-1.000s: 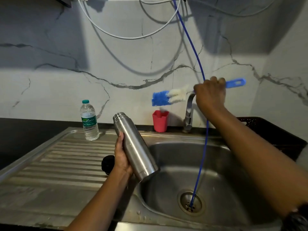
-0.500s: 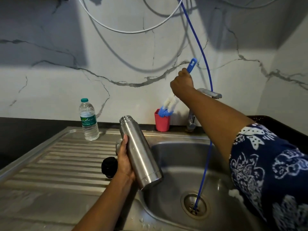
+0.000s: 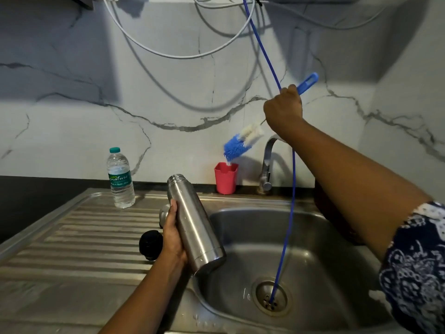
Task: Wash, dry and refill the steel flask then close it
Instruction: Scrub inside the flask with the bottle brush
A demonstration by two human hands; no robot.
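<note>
- Left grip [image 3: 172, 235] clasps steel flask [image 3: 195, 222], tilted, mouth up, base over sink [image 3: 252, 237] edge. Wet wall: could slip into basin.
- Right grip [image 3: 284, 109] clenches brush [image 3: 243, 142] handle above red cup [image 3: 226, 177]; blue hose [image 3: 291, 189] alongside may snag.
- Flask interior unseen; black cap [image 3: 150, 244] partly hidden behind left grip.

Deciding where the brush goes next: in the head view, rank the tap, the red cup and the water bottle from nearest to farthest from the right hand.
1. The tap, just below the right hand.
2. The red cup, left of the tap, under the tip of the brush.
3. The water bottle, far left on the drainboard.
</note>
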